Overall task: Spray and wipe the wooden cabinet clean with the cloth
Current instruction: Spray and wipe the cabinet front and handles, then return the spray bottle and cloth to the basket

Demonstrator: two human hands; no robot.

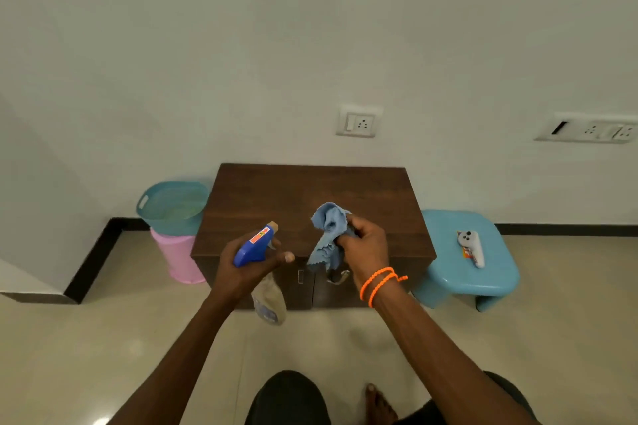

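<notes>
Fingers [276,254] of the left hand [248,262] curled round the neck of the spray bottle [257,245], blue head aimed forward, pale body hanging below the palm. Fingers of the right hand [366,248] bunched tight on the blue cloth [328,235], loose folds spilling above and below the grip. Both held above the front edge of the wooden cabinet [293,197], neither touching it as far as can be told. Probably the opening step: spraying not visibly begun, top looking dry, no wet sheen to be made out. Next move likely calls for pointing the nozzle down at the dark top, squeezing the trigger, then spreading the cloth flat for wiping. Cabinet set against a pale wall, 2 doors below. To its left a teal basket [172,203] atop a pink bin [179,259]; to its right a blue stool [448,272] carrying a white controller [471,247]. 2 socket plates on the wall; glossy tiled floor with dark skirting.
</notes>
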